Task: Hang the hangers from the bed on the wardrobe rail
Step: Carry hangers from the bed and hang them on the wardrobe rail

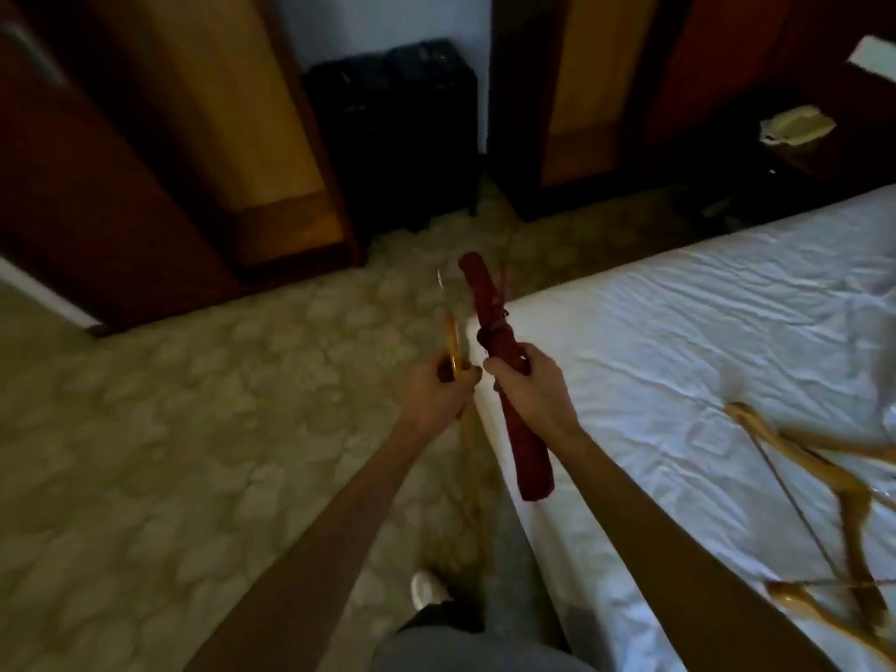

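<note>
Item 1: red padded hanger [499, 375], seen edge-on, held over the near left corner of the bed [703, 332]. The right hand [526, 392] has its grip wrapped round the middle of the bar. Judged soft on the surface, stiff within, light; the fabric should not slip.

Item 2: wooden hanger [453, 346], also edge-on, just left of item 1 and apart from it. The left hand [436, 395] has its grip clenched on the bar, with the metal hook pointing far. Judged rigid, light, somewhat smooth.

Item 3: wooden hangers on the bed [824, 487], near right, lying flat and overlapped (count unclear through blur, at least two). Not yet collected. Judged best taken by the neck below the hook, so that the hook stays free for the rail; overlapped arms may snag when lifted.

Item 4: wardrobe [203, 152], far left, door open. No rail is visible.

Also present: dark suitcase [392, 133] at the far wall; patterned floor [194, 429].
</note>
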